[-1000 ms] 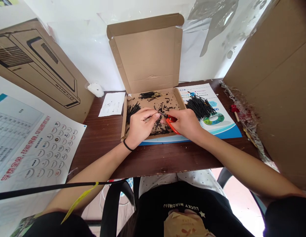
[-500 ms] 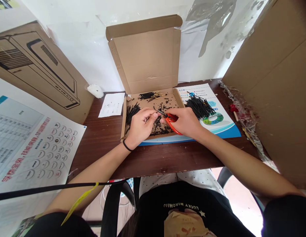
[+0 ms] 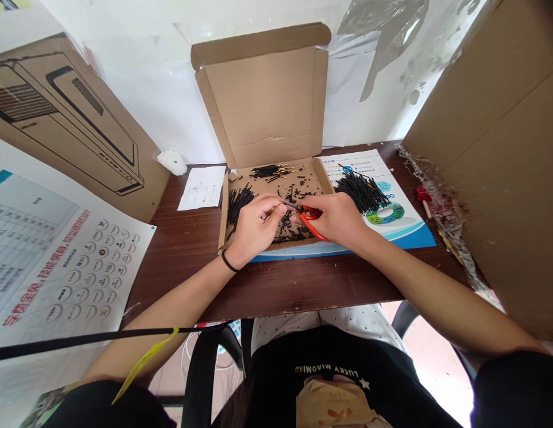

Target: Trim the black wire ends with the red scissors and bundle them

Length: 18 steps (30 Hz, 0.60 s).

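I run the left hand (image 3: 256, 227) closed in a pinch, seemingly on a thin dark piece (image 3: 267, 215) mostly hidden by its fingers. Just right of that, the right hand (image 3: 341, 221) is curled round the orange scissors (image 3: 313, 228), tips reaching to the pinch; whether the blades are parted I can't tell. I judge this a snipping step; the next move calls for a steady left pinch, fingertips clear of the edges. Around my grip, left to right: a note (image 3: 202, 189) beyond the left wrist, then a bundle (image 3: 240, 203), gold-ended pile (image 3: 271, 172) and scraps (image 3: 296, 230) in the box (image 3: 271, 107), and a heap (image 3: 363, 194) beyond the right hand. Those scraps could clutter the space beneath.
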Available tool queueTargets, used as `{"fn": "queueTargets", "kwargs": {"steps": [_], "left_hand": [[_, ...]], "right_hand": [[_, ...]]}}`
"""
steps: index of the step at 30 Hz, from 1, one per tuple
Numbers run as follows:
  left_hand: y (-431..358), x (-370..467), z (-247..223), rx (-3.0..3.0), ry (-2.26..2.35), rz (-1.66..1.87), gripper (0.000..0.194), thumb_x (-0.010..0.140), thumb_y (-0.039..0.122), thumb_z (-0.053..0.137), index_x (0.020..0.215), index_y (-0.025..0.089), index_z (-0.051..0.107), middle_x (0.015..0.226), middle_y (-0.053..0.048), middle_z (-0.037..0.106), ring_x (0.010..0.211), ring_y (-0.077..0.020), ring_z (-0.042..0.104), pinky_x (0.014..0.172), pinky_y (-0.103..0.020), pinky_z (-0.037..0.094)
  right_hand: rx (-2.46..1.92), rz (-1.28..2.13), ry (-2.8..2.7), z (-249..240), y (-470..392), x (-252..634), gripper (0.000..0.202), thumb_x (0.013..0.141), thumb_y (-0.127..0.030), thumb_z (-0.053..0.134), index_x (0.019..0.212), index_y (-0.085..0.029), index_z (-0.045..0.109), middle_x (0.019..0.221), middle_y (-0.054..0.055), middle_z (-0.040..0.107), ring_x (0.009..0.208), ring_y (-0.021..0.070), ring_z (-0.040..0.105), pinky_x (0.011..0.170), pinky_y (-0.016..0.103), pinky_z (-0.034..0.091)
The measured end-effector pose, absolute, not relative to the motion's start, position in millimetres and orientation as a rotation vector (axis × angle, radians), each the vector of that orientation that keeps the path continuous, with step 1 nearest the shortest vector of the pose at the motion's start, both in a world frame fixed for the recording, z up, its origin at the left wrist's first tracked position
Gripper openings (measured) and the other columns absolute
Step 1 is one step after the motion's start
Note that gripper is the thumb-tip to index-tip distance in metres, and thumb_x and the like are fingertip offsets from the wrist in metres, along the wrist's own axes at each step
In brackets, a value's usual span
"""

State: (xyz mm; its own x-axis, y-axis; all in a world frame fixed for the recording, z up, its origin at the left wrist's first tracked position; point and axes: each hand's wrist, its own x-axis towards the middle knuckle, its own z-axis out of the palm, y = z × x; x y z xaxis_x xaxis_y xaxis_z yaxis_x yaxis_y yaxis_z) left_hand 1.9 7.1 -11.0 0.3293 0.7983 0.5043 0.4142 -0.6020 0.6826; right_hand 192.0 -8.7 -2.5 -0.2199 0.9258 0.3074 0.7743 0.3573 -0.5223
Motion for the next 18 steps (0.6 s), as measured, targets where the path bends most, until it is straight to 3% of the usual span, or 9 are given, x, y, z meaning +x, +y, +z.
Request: {"fn": "queueTargets", "kwargs": {"steps": [11,14,18], "left_hand": [[6.2,4.1,-8.2,1.766,1.055,1.140,0.037,0.092,0.050,0.056,0.088,0.016,0.071,0.077,-0.006,0.072,0.076,-0.0149,0.066,0.074,-0.028,0.052],[8.5,4.6,-10.2,1.657,1.014,1.177,0.036,0.089,0.051,0.061,0.098,0.017,0.068,0.073,-0.003,0.070,0.069,-0.0122,0.065,0.069,-0.026,0.051],[8.4,5.8,-10.1,1.578,0.969,1.181,0.034,0.086,0.050,0.064,0.087,0.017,0.062,0.071,-0.003,0.069,0.067,-0.0112,0.065,0.067,-0.025,0.052]], "right_hand": [[-1.499,0.426,-1.913,1.4,-9.5,191.6,0.061,0.081,-0.075,0.049,0.055,-0.020,0.043,0.054,-0.003,0.034,0.060,0.0117,0.021,0.057,0.027,0.022],[-1.485,0.468,-1.907,1.3,-9.4,191.6,0.059,0.081,-0.072,0.052,0.056,-0.020,0.044,0.054,-0.004,0.035,0.059,0.0112,0.024,0.056,0.026,0.024],[-1.446,0.520,-1.900,-1.1,-8.5,192.3,0.053,0.081,-0.068,0.058,0.059,-0.019,0.052,0.055,-0.004,0.037,0.060,0.0110,0.027,0.055,0.024,0.026]]}}
